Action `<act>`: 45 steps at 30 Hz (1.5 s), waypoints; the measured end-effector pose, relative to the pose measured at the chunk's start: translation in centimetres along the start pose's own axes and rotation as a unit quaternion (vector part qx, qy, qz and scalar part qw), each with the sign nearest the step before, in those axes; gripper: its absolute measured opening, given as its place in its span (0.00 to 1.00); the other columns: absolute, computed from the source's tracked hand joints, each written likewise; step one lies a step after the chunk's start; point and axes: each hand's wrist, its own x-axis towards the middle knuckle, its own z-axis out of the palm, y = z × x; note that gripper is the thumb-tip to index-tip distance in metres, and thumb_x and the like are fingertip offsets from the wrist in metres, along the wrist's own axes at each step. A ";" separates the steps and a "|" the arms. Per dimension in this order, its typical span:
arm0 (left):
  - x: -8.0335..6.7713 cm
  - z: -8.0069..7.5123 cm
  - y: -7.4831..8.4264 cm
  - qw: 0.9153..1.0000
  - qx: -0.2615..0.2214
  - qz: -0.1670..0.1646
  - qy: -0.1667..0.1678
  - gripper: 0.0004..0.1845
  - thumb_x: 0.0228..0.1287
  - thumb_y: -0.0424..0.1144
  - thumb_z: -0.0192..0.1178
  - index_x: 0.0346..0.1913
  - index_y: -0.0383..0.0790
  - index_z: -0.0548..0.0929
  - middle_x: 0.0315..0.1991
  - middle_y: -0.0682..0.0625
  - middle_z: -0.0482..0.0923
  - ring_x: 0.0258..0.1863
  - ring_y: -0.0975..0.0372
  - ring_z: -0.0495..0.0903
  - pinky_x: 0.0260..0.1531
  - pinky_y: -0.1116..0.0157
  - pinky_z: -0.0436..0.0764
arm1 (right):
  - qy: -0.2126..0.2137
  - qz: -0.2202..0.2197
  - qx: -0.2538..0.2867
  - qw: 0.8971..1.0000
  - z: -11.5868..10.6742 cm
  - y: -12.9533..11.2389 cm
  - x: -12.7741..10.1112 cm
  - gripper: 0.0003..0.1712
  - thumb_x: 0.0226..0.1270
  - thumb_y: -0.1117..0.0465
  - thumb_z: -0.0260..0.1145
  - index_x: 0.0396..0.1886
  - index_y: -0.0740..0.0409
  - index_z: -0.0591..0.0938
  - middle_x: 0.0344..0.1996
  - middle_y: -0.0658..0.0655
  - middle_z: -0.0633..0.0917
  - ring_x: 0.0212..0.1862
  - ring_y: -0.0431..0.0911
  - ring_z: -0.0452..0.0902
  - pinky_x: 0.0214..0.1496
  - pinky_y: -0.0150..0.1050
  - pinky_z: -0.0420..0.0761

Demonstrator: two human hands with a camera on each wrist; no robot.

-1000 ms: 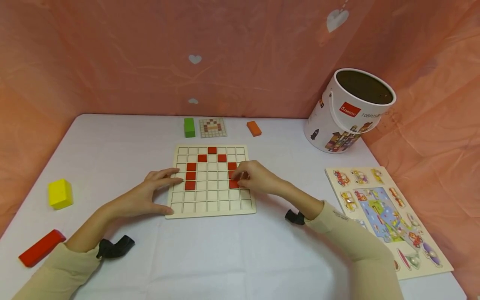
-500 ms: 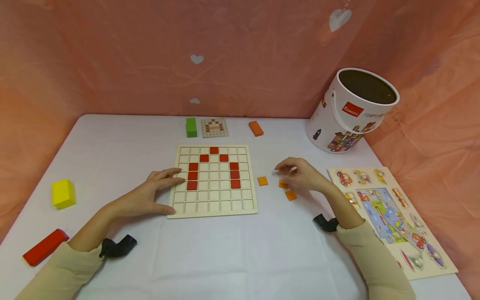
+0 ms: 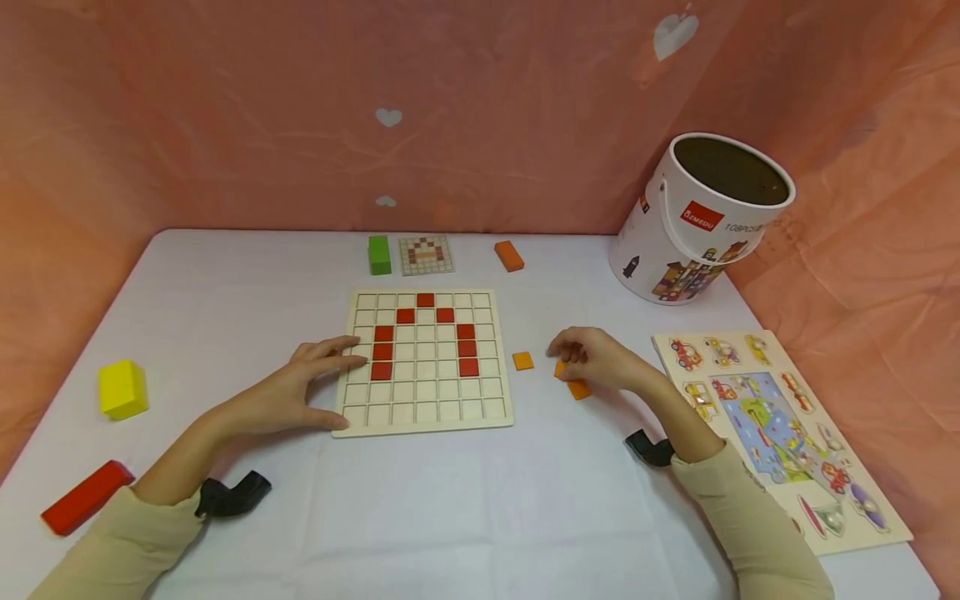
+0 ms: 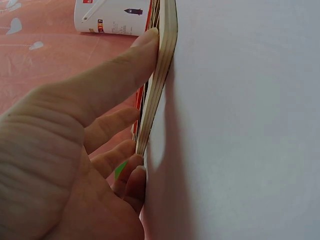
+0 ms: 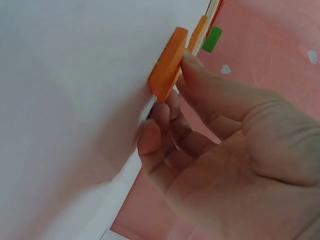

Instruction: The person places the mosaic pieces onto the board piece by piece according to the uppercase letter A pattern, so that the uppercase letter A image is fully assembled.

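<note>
Near edge: red block (image 3: pixel 86 497) at far left of the white table (image 3: pixel 450 517). Left hand (image 3: pixel 300 392) flat, fingers straight, thumb pressed along near-left edge of grid board (image 3: pixel 427 412) — steadying it. Right hand (image 3: pixel 600 358) curled, pinching an orange tile (image 5: pixel 167 62) just right of the board; a second tile (image 3: pixel 578 389) apparently under the palm, partly hidden. Third orange tile (image 3: pixel 522 361) loose between board and hand. Further back: yellow block (image 3: pixel 122 388), green block (image 3: pixel 378 254), printed bucket (image 3: pixel 697 225).

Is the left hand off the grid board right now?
No, the left hand rests against the grid board, its thumb and fingers touching the left edge.
</note>
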 end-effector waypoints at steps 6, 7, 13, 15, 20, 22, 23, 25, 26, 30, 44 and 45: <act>0.0 0.1 0.2 1.000 0.001 0.002 0.003 0.45 0.49 0.50 0.78 0.70 0.38 0.72 0.76 0.41 0.53 0.71 0.44 0.50 0.61 0.35 0.57 | 0.001 -0.005 -0.002 1.000 0.2 0.0 -0.3 0.15 0.58 0.76 0.71 0.45 0.69 0.82 0.37 0.59 0.81 0.40 0.50 0.74 0.45 0.41 0.77; 0.0 0.1 0.2 1.000 0.003 0.005 0.004 0.44 0.49 0.49 0.78 0.70 0.38 0.73 0.76 0.41 0.53 0.71 0.44 0.51 0.61 0.35 0.58 | 0.001 -0.005 -0.002 1.000 0.2 0.0 -0.3 0.15 0.58 0.76 0.71 0.45 0.69 0.82 0.37 0.59 0.81 0.40 0.50 0.74 0.45 0.41 0.77; -0.1 -0.1 0.4 1.000 0.005 0.012 0.006 0.44 0.50 0.50 0.78 0.69 0.37 0.73 0.76 0.40 0.54 0.71 0.43 0.51 0.60 0.35 0.58 | 0.025 -0.014 -0.006 1.000 0.1 -0.6 0.6 0.10 0.56 0.74 0.73 0.37 0.65 0.82 0.31 0.55 0.80 0.35 0.48 0.72 0.38 0.38 0.73; -0.2 -0.1 0.4 1.000 0.008 0.011 0.007 0.44 0.50 0.50 0.78 0.69 0.37 0.73 0.76 0.40 0.54 0.71 0.43 0.51 0.60 0.35 0.58 | 0.035 -0.027 -0.006 0.999 0.2 -1.4 1.6 0.08 0.56 0.73 0.74 0.34 0.64 0.83 0.30 0.54 0.80 0.33 0.47 0.71 0.36 0.36 0.72; -0.1 -0.1 0.2 1.000 0.008 0.005 0.005 0.45 0.49 0.51 0.78 0.69 0.38 0.73 0.76 0.40 0.53 0.71 0.44 0.51 0.61 0.36 0.58 | 0.027 -0.072 0.009 0.997 1.1 -4.4 5.2 0.07 0.60 0.75 0.69 0.39 0.68 0.84 0.33 0.57 0.83 0.33 0.47 0.73 0.36 0.36 0.74; -0.1 -0.1 0.1 1.000 0.008 0.004 0.004 0.45 0.49 0.51 0.78 0.69 0.38 0.73 0.76 0.41 0.53 0.71 0.44 0.51 0.61 0.36 0.58 | 0.008 -0.089 0.019 0.996 1.8 -5.8 6.9 0.08 0.63 0.75 0.66 0.42 0.69 0.84 0.36 0.58 0.84 0.33 0.48 0.74 0.36 0.35 0.75; -0.1 -0.1 0.1 1.000 0.008 0.004 0.003 0.45 0.49 0.51 0.78 0.69 0.38 0.73 0.76 0.41 0.53 0.71 0.44 0.51 0.61 0.36 0.58 | -0.005 -0.095 0.023 0.995 2.2 -6.5 7.8 0.09 0.64 0.75 0.65 0.43 0.69 0.84 0.37 0.58 0.84 0.34 0.48 0.75 0.37 0.35 0.76; -0.1 -0.1 0.1 1.000 0.008 0.003 0.002 0.45 0.49 0.51 0.78 0.69 0.38 0.73 0.76 0.41 0.53 0.71 0.44 0.51 0.61 0.36 0.59 | -0.033 -0.108 0.028 0.993 3.0 -7.8 9.4 0.09 0.66 0.75 0.64 0.44 0.69 0.84 0.38 0.59 0.84 0.35 0.48 0.75 0.38 0.34 0.76; -0.1 -0.1 0.1 1.000 0.007 0.003 0.002 0.45 0.49 0.51 0.78 0.69 0.38 0.73 0.76 0.41 0.53 0.71 0.44 0.51 0.61 0.36 0.59 | -0.048 -0.114 0.032 0.992 3.4 -8.4 10.2 0.09 0.67 0.75 0.63 0.44 0.69 0.84 0.38 0.59 0.84 0.36 0.47 0.75 0.39 0.33 0.76; -0.1 -0.1 0.2 1.000 0.002 0.002 0.000 0.44 0.50 0.50 0.77 0.70 0.38 0.72 0.76 0.41 0.53 0.71 0.44 0.51 0.61 0.36 0.59 | -0.097 -0.133 0.043 0.985 5.0 -10.2 12.8 0.08 0.68 0.76 0.62 0.43 0.70 0.84 0.36 0.59 0.83 0.36 0.47 0.74 0.39 0.31 0.75; 0.0 -0.2 0.1 1.000 0.002 0.003 -0.001 0.44 0.50 0.50 0.77 0.70 0.38 0.72 0.76 0.40 0.53 0.71 0.43 0.51 0.61 0.35 0.57 | -0.114 -0.112 0.012 0.987 7.5 -11.7 14.3 0.10 0.65 0.76 0.65 0.45 0.70 0.84 0.38 0.61 0.85 0.39 0.46 0.77 0.44 0.30 0.77; 0.0 -0.1 0.1 1.000 0.001 0.002 0.000 0.44 0.50 0.50 0.77 0.70 0.38 0.72 0.76 0.40 0.53 0.71 0.43 0.51 0.61 0.35 0.57 | -0.112 -0.113 0.004 0.987 7.5 -11.8 14.2 0.10 0.65 0.76 0.65 0.45 0.70 0.84 0.38 0.61 0.85 0.40 0.47 0.78 0.45 0.30 0.77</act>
